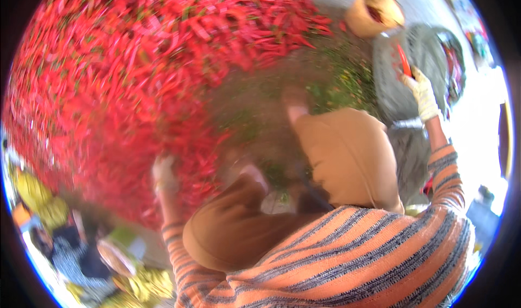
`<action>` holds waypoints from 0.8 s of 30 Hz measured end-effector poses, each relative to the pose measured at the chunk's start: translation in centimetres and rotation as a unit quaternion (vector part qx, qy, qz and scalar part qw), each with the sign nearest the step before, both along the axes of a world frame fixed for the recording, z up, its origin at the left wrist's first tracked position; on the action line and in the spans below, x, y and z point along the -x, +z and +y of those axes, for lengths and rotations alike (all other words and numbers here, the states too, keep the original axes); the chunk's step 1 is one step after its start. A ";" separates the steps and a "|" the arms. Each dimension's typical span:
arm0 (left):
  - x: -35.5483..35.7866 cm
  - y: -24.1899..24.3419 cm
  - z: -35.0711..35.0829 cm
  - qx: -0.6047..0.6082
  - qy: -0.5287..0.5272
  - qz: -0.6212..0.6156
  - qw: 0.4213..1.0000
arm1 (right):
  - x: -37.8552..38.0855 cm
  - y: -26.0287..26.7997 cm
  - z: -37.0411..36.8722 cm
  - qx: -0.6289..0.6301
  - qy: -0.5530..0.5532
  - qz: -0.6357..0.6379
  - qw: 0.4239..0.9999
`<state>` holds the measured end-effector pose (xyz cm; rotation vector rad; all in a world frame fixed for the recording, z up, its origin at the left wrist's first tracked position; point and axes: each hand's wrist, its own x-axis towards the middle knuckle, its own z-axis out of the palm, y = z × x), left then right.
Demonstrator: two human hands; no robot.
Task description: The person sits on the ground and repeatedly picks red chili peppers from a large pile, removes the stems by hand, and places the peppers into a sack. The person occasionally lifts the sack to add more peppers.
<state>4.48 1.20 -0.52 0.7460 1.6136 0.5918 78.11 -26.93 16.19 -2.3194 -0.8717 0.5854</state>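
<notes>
A large heap of red chili peppers [163,55], flecked with green stems, spreads across the left and the top of the view. Over its lower part is my left hand [165,172] in a pale glove. Motion blur hides its fingers, and whether they grip a pepper cannot be made out. Out to the right, my right hand [423,94] wears a whitish glove and pinches one red chili pepper [403,61], which points upward. Behind that pepper is the side of a grey plastic sack [390,80], whose open end faces right and shows reddish contents.
A tan rounded container [362,18] with dark red contents stands beyond the sack. Another grey sack [409,161] lies by my right knee. Grassy ground [338,75] separates heap and sacks. At lower left are a person [71,251], yellow sacks [38,198] and a pale container [116,255].
</notes>
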 end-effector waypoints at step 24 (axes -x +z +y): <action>-6.1 -4.7 2.5 -0.071 -0.187 0.328 0.923 | 3.2 7.4 -30.3 0.391 -0.316 -0.103 0.858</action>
